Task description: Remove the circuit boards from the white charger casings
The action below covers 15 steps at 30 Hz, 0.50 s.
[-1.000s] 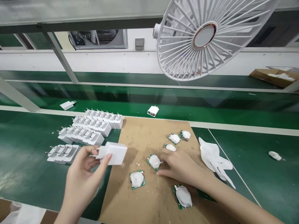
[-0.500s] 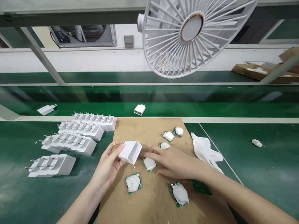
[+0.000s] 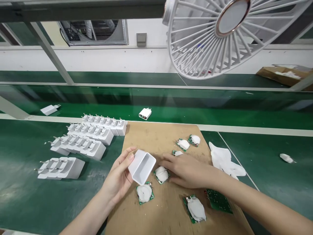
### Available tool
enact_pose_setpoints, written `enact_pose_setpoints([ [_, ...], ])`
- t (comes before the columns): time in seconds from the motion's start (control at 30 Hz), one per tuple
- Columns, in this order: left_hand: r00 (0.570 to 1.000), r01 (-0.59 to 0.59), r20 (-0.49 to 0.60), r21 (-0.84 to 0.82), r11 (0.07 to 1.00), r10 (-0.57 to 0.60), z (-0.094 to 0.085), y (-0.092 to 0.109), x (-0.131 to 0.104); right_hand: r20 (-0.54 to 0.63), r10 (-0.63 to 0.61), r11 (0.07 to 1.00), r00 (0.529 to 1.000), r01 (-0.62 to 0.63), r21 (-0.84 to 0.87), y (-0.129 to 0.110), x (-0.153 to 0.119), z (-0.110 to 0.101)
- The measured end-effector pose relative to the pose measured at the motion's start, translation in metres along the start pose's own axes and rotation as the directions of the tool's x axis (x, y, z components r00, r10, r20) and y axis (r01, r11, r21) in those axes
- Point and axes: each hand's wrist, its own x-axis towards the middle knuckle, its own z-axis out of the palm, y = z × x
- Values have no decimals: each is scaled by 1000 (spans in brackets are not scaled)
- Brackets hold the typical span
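Note:
In my left hand (image 3: 119,174) is a white plastic charger housing (image 3: 141,167), gripped between thumb and fingers, its hollow end tilted up towards me. My right hand (image 3: 186,169) reaches over the brown board (image 3: 156,215), fingers apart at the right side of a small green circuit board with a white pad (image 3: 161,174). Whether the fingertips touch it I cannot tell. A similar circuit board (image 3: 144,192) lies just below the housing, and another (image 3: 195,209) nearer to me. Further circuit boards (image 3: 183,144) rest beyond my right hand, one partly covered by it.
Rows of white plug housings (image 3: 90,147) stand on the green bench at left. Two chargers (image 3: 145,113) (image 3: 49,110) lie on the strip behind. A white cloth or glove (image 3: 225,160) is at right, above a larger green board (image 3: 218,199). A fan (image 3: 220,39) hangs overhead.
The view has shifted slightly. My left hand has tilted the housing so that its hollow end faces me more. My right hand's fingers have drawn back slightly to the circuit board's right side.

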Motion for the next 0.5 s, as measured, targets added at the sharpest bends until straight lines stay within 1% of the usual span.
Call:
enact_pose_setpoints([
  [0.07, 999, 33, 35, -10, 999, -33, 2, -1, -2, -8, 19, 999, 1000, -18, 37, 0, -6, 4],
  [0.2, 995, 74, 67, -5, 997, -74, 5, -4, -3, -37, 77, 992, 996, -72, 105, -1, -12, 11],
  [0.3, 986, 56, 154, 32, 998, -60, 4, -6, -3, -75, 148, 980, 986, -136, 143, -6, -19, 15],
  [0.37, 972, 43, 226, 92, 995, -63, 2, -7, -4, -100, 196, 969, 975, -177, 175, -10, -25, 18],
  [0.4, 966, 49, 245, 141, 989, -83, 1, -8, -4, -110, 221, 962, 969, -197, 191, -12, -28, 19],
  [0.43, 963, 61, 248, 199, 978, -110, 0, -9, -4, -119, 245, 954, 962, -217, 208, -14, -31, 21],
  [0.5, 962, 90, 215, 331, 939, -168, 0, -12, -3, -133, 292, 936, 947, -255, 245, -20, -36, 24],
])
